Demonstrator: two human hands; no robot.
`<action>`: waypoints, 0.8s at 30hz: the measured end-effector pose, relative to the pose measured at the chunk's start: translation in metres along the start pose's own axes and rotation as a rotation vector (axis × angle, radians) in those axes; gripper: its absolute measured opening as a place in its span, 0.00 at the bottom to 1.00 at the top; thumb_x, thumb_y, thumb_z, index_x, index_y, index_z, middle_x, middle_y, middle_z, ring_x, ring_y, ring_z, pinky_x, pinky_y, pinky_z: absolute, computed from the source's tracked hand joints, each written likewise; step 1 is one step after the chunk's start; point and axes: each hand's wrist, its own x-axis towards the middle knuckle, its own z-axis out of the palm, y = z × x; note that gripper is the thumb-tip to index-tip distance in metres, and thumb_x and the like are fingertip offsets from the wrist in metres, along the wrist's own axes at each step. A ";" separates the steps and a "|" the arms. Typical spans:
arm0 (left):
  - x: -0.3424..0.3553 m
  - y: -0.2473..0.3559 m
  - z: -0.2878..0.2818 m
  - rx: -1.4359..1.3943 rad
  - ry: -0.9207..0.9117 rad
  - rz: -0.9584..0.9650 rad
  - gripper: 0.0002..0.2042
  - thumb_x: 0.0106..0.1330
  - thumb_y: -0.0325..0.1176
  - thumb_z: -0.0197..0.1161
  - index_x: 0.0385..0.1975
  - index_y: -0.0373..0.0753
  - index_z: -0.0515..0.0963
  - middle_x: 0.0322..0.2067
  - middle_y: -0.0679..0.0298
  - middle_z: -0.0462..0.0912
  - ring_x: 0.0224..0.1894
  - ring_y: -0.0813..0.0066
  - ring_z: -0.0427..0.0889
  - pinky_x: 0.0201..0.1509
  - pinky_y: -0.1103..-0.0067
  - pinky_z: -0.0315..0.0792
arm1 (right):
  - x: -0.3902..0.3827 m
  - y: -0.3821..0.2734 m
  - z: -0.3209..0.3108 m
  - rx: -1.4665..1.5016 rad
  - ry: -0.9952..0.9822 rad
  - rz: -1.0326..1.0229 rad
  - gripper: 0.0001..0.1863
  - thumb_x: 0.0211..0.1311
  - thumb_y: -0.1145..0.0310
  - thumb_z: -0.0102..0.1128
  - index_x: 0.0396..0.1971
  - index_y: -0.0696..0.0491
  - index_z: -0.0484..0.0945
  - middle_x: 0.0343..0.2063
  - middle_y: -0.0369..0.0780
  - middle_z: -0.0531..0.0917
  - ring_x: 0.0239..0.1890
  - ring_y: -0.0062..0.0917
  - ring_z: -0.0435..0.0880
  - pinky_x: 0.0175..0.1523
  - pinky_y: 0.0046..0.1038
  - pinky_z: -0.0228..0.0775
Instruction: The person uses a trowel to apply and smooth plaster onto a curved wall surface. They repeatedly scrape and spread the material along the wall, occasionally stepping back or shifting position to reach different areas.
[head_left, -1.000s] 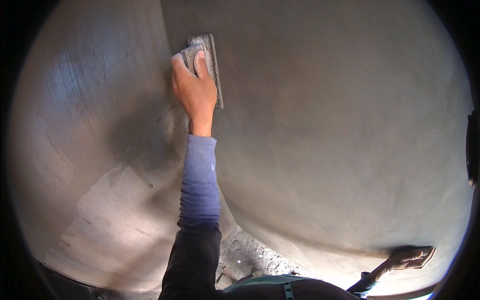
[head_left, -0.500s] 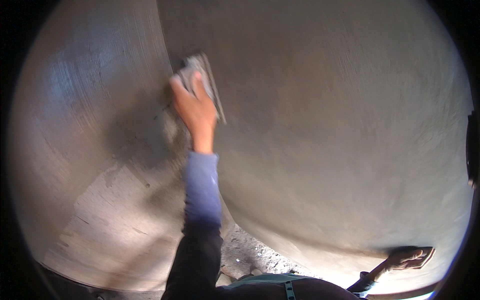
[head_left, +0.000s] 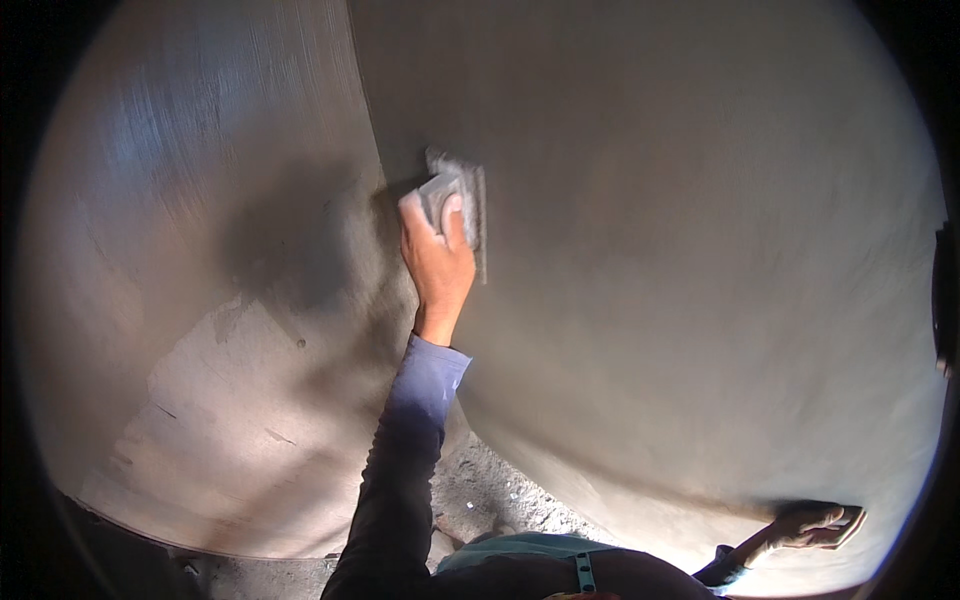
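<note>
My left hand (head_left: pixel 435 250), in a blue and black sleeve, is closed on the grip of a flat, grey-stained rectangular trowel (head_left: pixel 470 220). The trowel lies against smooth grey plaster (head_left: pixel 650 250), just right of a straight vertical seam. At the lower right, my right hand (head_left: pixel 810 525) rests against the same surface with curled fingers; the dark thing or shadow under it is too unclear to name.
A paler curved plastered surface (head_left: pixel 200 400) fills the left side, with streaks, a rough patch and arm shadows. Rough rubble ground (head_left: pixel 475 485) shows between the surfaces below, near my clothing. A dark object (head_left: pixel 942 295) sits at the far right rim.
My left hand and the trowel have moved down and slightly right along the surface beside the seam. My right hand has stayed in almost the same place.
</note>
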 end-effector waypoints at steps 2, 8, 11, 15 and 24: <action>0.010 -0.029 -0.007 0.018 0.027 -0.093 0.21 0.76 0.43 0.57 0.54 0.28 0.68 0.45 0.39 0.80 0.50 0.40 0.80 0.54 0.57 0.71 | -0.003 0.007 0.000 0.012 -0.019 -0.015 0.30 0.78 0.49 0.50 0.62 0.63 0.70 0.59 0.50 0.74 0.60 0.40 0.75 0.65 0.44 0.68; 0.075 0.030 0.008 -0.041 0.009 -0.018 0.18 0.77 0.42 0.56 0.48 0.29 0.70 0.41 0.41 0.80 0.48 0.41 0.81 0.53 0.57 0.72 | 0.007 0.005 -0.002 -0.015 0.019 -0.005 0.29 0.79 0.52 0.50 0.62 0.64 0.70 0.59 0.52 0.75 0.60 0.41 0.75 0.67 0.44 0.68; 0.034 0.010 0.004 -0.020 0.023 0.078 0.19 0.76 0.41 0.56 0.50 0.28 0.69 0.41 0.40 0.80 0.48 0.43 0.81 0.53 0.57 0.72 | 0.003 -0.004 -0.001 -0.022 0.005 0.021 0.30 0.79 0.50 0.48 0.62 0.64 0.71 0.60 0.52 0.75 0.62 0.41 0.75 0.67 0.44 0.68; 0.108 0.012 0.003 -0.027 0.013 -0.159 0.21 0.77 0.44 0.55 0.52 0.27 0.69 0.43 0.42 0.80 0.48 0.48 0.83 0.54 0.61 0.74 | 0.001 0.002 -0.003 -0.064 -0.003 0.007 0.30 0.80 0.48 0.46 0.62 0.62 0.72 0.61 0.52 0.74 0.63 0.42 0.74 0.68 0.44 0.66; 0.054 0.066 0.007 0.039 0.005 0.173 0.21 0.76 0.44 0.57 0.53 0.29 0.70 0.43 0.41 0.80 0.48 0.42 0.81 0.53 0.60 0.72 | 0.006 -0.001 -0.002 -0.066 0.003 -0.029 0.34 0.80 0.45 0.39 0.59 0.64 0.74 0.60 0.53 0.76 0.63 0.43 0.75 0.69 0.46 0.66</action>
